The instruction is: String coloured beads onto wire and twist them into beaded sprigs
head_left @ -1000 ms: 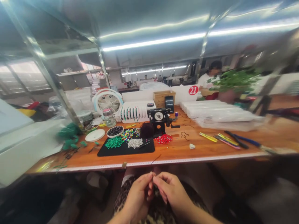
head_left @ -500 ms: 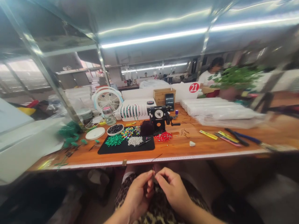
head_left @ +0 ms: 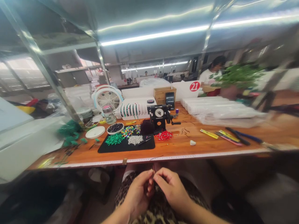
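My left hand (head_left: 140, 193) and my right hand (head_left: 171, 189) meet over my lap, below the edge of the wooden table (head_left: 210, 146). Both pinch a thin dark wire (head_left: 154, 162) that rises between the fingertips toward the table edge. On the table ahead lies a black mat (head_left: 123, 146) with piles of green beads (head_left: 114, 139), white beads (head_left: 135, 140) and mixed coloured beads (head_left: 128, 131). Red beads (head_left: 163, 135) lie beside a black hand-crank device (head_left: 160, 116) with a dial.
A bowl of dark beads (head_left: 115, 128), a white lid (head_left: 94, 132), a jar (head_left: 107, 114) and a small fan (head_left: 107, 98) stand at the back left. Pliers and tools (head_left: 231, 136) lie at right, by clear plastic bags (head_left: 221, 110). Another person (head_left: 213, 73) sits behind a plant (head_left: 235, 76).
Both hands stay pinched together on the wire over my lap. The view has tilted slightly, so the table sits a little higher in the frame.
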The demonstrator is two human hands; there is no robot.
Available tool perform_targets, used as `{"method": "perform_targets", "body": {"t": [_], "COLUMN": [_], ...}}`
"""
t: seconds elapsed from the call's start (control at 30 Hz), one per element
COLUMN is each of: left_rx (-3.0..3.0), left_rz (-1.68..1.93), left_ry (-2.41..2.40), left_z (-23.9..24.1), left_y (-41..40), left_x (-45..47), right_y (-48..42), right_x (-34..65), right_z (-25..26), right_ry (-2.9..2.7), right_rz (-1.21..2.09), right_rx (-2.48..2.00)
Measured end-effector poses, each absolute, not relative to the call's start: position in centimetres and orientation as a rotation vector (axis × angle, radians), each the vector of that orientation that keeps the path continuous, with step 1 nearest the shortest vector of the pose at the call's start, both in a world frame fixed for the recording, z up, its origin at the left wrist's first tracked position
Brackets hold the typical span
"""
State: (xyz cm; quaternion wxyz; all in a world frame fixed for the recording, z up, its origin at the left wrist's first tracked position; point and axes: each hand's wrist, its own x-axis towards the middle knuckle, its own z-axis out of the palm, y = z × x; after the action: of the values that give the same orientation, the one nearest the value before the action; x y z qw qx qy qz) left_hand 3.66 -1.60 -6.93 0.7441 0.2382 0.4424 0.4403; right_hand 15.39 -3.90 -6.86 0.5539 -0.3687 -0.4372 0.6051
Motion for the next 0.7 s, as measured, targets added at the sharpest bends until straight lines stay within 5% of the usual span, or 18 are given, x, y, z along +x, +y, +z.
{"method": "perform_targets", "body": {"t": [0.7], "left_rx": [0.601], "left_rz": [0.957], "left_ry": [0.940], "left_z": [-6.49], "left_y": [-1.52], "left_x": [3.76], "right_y": [-3.52], "right_x": [15.32], "right_z": [-7.16], "right_ry": [-1.109], "right_rz": [1.340], "right_rx": [-0.908]}}
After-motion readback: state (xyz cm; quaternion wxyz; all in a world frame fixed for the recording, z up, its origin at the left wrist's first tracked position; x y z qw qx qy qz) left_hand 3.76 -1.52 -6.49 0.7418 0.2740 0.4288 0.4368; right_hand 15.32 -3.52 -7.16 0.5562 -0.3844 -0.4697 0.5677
